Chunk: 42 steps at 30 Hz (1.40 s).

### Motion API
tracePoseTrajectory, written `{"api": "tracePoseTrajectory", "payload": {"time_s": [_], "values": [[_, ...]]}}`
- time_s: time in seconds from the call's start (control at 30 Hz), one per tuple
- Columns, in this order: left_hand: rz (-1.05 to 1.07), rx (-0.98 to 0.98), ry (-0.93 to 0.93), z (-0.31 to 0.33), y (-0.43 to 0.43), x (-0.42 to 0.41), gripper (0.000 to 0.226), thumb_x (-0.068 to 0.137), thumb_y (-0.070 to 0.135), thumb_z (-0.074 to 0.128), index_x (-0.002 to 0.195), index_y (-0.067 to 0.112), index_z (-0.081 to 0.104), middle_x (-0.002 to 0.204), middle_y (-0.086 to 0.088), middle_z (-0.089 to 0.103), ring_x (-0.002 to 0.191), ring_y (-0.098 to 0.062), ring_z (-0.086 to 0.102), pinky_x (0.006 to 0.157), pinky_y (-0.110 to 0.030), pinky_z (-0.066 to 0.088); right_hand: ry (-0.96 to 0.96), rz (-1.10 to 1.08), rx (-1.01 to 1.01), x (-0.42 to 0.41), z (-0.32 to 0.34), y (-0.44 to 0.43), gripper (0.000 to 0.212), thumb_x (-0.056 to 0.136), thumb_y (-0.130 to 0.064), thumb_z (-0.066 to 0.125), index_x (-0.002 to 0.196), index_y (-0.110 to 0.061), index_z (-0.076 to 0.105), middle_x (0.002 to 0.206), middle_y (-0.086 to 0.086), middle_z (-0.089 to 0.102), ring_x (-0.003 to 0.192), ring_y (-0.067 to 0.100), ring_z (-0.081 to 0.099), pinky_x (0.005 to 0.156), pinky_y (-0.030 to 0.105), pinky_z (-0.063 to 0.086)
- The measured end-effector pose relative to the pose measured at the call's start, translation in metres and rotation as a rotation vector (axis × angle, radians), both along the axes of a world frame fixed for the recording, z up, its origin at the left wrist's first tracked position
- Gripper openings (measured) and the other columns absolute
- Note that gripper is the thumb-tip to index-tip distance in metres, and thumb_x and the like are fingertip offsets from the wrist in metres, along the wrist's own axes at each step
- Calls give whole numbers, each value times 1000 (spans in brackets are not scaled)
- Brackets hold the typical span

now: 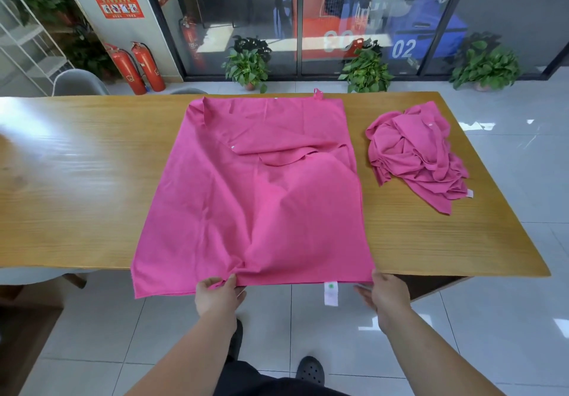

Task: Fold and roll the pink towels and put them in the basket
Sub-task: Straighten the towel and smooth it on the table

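Towel (252, 186): spread on table (77, 164), near edge overhanging, far part rumpled — no fold yet
Left hand (220, 295): pinches near edge
Right hand (385, 294): blurred at near right corner — grip unclear
Pile (418, 152): crumpled, untouched
Basket: unseen

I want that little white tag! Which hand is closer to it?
Right. The right hand is just beside the white tag; the left hand pinches the spread towel farther away on the other side.
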<state>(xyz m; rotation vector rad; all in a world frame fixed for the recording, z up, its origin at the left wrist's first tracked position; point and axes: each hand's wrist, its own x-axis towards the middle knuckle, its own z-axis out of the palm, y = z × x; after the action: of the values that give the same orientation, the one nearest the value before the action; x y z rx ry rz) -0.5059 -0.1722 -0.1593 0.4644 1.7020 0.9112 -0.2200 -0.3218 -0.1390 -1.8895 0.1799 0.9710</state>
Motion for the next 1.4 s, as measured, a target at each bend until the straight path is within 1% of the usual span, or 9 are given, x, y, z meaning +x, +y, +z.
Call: {"api": "tracePoseTrajectory", "payload": {"time_s": [0.13,0.33,0.43,0.6,0.77,0.8,0.9,1.1,1.4], "values": [[-33,-56,-39,0,-12,3,31,95,2,76,116,9,55,109,-30,69,90,-43,76,69,-40,62,64,-128,55,-11,-17,-19,25,113,-23,47,121,-6,63,99,17,78,77,27,80,73,39,58],[-13,-70,-114,8,-16,-1,22,102,-1,65,121,3,54,104,-26,69,84,-37,77,75,-47,64,171,-217,248,-33,-14,-22,43,112,-24,52,152,-9,48,131,17,69,107,25,72,104,42,53],[-13,-90,-162,12,-16,-3,24,101,-5,63,121,5,53,108,-29,72,85,-38,79,75,-46,66,42,-223,338,-54,-2,-21,67,111,-22,55,165,-46,21,147,-1,57,120,20,69,118,45,44],[-22,-108,-200,13,-13,-6,24,103,-5,61,124,4,53,105,-28,74,89,-39,79,70,-42,67,-66,-58,352,-76,3,-7,52,109,-30,60,143,-67,47,143,3,63,124,17,66,113,53,51],[-162,-126,-225,18,-7,-12,24,105,-7,53,126,6,51,110,-29,73,93,-41,79,90,-56,63,54,19,261,-101,12,10,39,105,-30,67,134,-57,63,134,-1,62,118,14,62,111,49,52],[-199,-127,-226,20,-6,-15,24,106,-6,54,126,7,51,111,-29,73,93,-40,79,91,-56,63,89,2,250,-108,13,12,38,105,-29,66,134,-55,64,136,7,60,123,21,62,113,47,50],[-282,-136,-263,26,-1,-23,24,106,-3,57,125,9,50,112,-27,74,93,-38,79,92,-56,63,231,-8,265,-127,16,23,37,107,-31,62,139,-50,62,150,-5,55,135,28,57,117,45,43],[-455,-141,-387,36,3,-41,27,105,0,59,129,8,49,114,-23,77,101,-35,79,102,-55,58,436,35,408,-174,17,59,35,110,-26,58,142,-40,62,139,-2,65,122,32,69,112,47,51],[-372,-131,-237,11,44,-108,40,103,6,66,133,31,53,122,-15,68,106,-32,74,97,-49,61,283,20,385,-198,21,96,34,106,1,56,133,-16,70,125,9,75,115,29,73,103,44,56]]}}
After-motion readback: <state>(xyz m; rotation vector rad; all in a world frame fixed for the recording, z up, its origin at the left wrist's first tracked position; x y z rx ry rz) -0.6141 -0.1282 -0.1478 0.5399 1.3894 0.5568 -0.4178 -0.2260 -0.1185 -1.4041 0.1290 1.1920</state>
